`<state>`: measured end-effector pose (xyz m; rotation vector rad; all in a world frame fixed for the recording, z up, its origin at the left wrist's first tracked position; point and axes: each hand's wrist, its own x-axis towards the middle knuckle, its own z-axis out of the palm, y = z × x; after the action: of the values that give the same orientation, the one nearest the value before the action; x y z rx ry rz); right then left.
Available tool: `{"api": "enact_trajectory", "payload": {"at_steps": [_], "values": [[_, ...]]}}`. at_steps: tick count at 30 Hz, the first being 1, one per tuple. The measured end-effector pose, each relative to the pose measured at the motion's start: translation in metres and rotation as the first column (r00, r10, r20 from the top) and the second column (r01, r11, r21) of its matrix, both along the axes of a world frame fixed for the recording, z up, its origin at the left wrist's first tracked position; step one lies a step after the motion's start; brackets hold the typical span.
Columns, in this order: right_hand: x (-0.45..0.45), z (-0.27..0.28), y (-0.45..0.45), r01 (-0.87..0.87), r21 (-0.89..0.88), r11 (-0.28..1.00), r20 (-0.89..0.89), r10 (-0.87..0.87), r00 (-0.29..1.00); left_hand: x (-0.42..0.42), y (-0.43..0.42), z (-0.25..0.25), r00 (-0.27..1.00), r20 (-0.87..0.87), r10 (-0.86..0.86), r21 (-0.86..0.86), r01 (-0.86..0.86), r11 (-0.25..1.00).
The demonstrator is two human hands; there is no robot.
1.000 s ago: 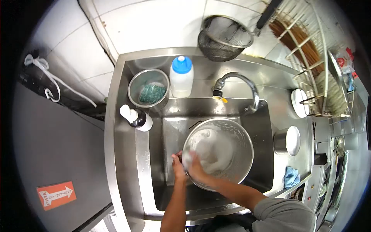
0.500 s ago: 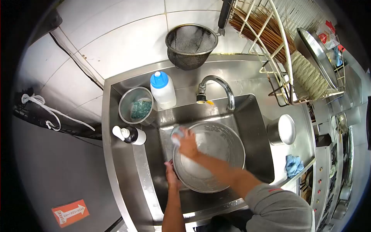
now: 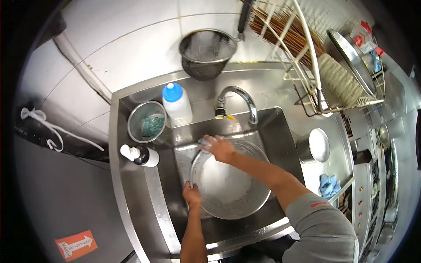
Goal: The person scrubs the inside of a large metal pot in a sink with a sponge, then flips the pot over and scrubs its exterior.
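I see, from my remote place, the metal bowl [image 3: 250, 197] inside the sink [image 3: 284, 160]. The left hand [image 3: 191, 195] grasps its left rim, probably so that it does not turn; the right hand [image 3: 220, 149] holds something greyish [image 3: 204, 142], too unclear to name, at the far rim.

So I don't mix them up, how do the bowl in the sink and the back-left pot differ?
The bowl is wider than the pot. The bowl sits inside the sink; the pot stands outside it. The bowl contains whitish suds, the pot a green pad. Both are round, open-topped and metallic.
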<state>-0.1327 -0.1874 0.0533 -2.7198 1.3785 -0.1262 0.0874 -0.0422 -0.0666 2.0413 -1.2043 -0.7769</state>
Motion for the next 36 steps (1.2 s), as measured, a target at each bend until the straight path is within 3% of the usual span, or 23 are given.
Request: {"api": "enact_trajectory", "payload": {"at_steps": [2,3,5,7,9,12,15,17,20,21,22,23,24,25,26,27,28,29,30,32,33,35,36], "values": [[-0.007,0.007,-0.002,0.109,0.112,0.988,-0.144,-0.092,0.985,-0.002,0.010,-0.008,0.994,-0.101,0.041,-0.007,-0.042,0.999],[-0.028,0.000,0.002,0.314,0.197,0.929,-0.148,-0.289,0.946,-0.005,0.019,0.015,0.992,-0.089,0.092,0.020,-0.090,0.996],[-0.079,0.012,0.037,0.645,0.275,0.713,-0.125,-0.639,0.759,-0.015,0.036,0.046,0.972,-0.115,0.205,0.021,-0.204,0.979],[-0.119,0.007,0.091,0.789,0.364,0.495,-0.075,-0.829,0.555,-0.034,0.057,0.044,0.964,-0.071,0.256,0.023,-0.255,0.967],[-0.139,-0.006,0.145,0.852,0.381,0.358,-0.137,-0.890,0.435,-0.037,0.069,0.043,0.950,-0.030,0.312,0.013,-0.312,0.950],[-0.131,0.005,0.150,0.865,0.397,0.306,-0.219,-0.884,0.413,-0.018,0.056,0.063,0.986,0.158,0.050,0.057,-0.059,0.997],[-0.122,-0.001,0.100,0.785,0.338,0.519,-0.251,-0.754,0.607,-0.004,-0.028,0.087,0.950,0.118,-0.290,0.101,0.279,0.955],[-0.117,-0.020,0.067,0.682,0.209,0.701,-0.211,-0.649,0.731,-0.015,-0.068,0.062,0.881,0.233,-0.411,0.047,0.412,0.910],[-0.118,-0.003,0.033,0.599,0.193,0.777,-0.206,-0.564,0.799,-0.020,-0.078,0.053,0.932,0.060,-0.356,-0.015,0.358,0.934],[-0.123,-0.008,0.031,0.623,0.193,0.758,-0.234,-0.581,0.780,-0.028,-0.065,0.068,0.966,-0.093,-0.239,-0.010,0.239,0.971],[-0.124,-0.013,0.033,0.643,0.192,0.741,-0.255,-0.595,0.762,-0.031,-0.051,0.068,0.968,-0.091,-0.236,0.006,0.237,0.971],[-0.134,-0.011,0.053,0.713,0.195,0.674,-0.075,-0.714,0.696,-0.032,-0.036,0.068,0.985,-0.062,-0.164,0.101,0.169,0.980],[-0.144,-0.003,0.080,0.742,0.181,0.645,-0.088,-0.741,0.666,-0.036,-0.020,0.068,0.995,-0.026,-0.101,0.188,0.104,0.977],[-0.152,0.006,0.112,0.777,0.161,0.609,-0.098,-0.773,0.627,-0.045,0.004,0.060,0.999,0.030,-0.020,0.060,0.019,0.998],[-0.160,0.006,0.143,0.856,0.264,0.444,-0.119,-0.866,0.486,-0.058,0.028,0.051,0.996,0.067,0.064,-0.080,-0.059,0.995],[-0.163,0.004,0.175,0.895,0.356,0.268,-0.157,-0.927,0.340,-0.076,0.051,0.059,0.988,0.045,0.146,-0.097,-0.141,0.985],[-0.162,-0.006,0.202,0.909,0.363,0.204,-0.108,-0.960,0.259,-0.088,0.071,0.066,0.971,0.019,0.240,-0.107,-0.237,0.966],[-0.158,0.001,0.209,0.913,0.394,0.103,-0.235,-0.949,0.208,-0.088,0.084,0.056,0.968,0.014,0.251,-0.106,-0.248,0.963],[-0.160,0.006,0.203,0.912,0.394,0.112,-0.233,-0.948,0.218,-0.091,0.087,0.059,0.950,0.189,0.248,-0.141,-0.224,0.964],[-0.166,0.012,0.182,0.886,0.344,0.311,-0.255,-0.877,0.406,-0.077,0.076,0.060,0.966,0.234,0.112,0.023,-0.120,0.992],[-0.174,-0.003,0.165,0.849,0.279,0.450,-0.233,-0.825,0.514,-0.063,0.044,0.094,0.997,0.079,0.000,0.207,-0.016,0.978],[-0.170,-0.012,0.114,0.803,0.233,0.548,-0.247,-0.765,0.594,-0.051,-0.009,0.077,0.973,0.051,-0.223,0.018,0.223,0.975],[-0.170,-0.029,0.087,0.690,0.179,0.702,-0.305,-0.627,0.717,-0.052,-0.036,0.069,0.940,0.101,-0.325,-0.013,0.328,0.945]]}}
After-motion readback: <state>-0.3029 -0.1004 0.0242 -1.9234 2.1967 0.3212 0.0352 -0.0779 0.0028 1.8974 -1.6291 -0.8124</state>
